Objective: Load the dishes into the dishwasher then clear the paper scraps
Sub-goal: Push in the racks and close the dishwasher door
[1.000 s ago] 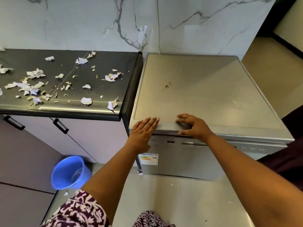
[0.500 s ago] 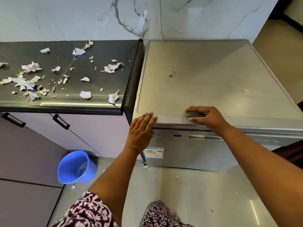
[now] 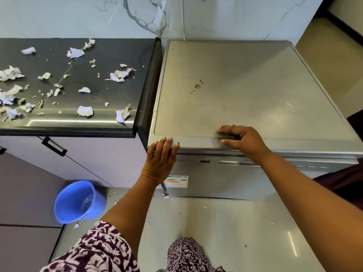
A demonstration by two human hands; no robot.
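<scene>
Scraps (image 3: 85, 111) litter the tabletop (image 3: 110, 55) upper left; my left hand (image 3: 160, 160) presses flat on the dishwasher (image 3: 245, 85), right hand (image 3: 243, 140) grips its front edge; bucket (image 3: 98, 202) lower left.

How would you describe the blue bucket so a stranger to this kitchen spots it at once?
Find the silver metal dishwasher by the marble wall; left of it runs a dark countertop strewn with torn paper scraps. On the floor below that counter's pale cabinets sits a round blue plastic bucket. It is the only bright blue thing around.
</scene>
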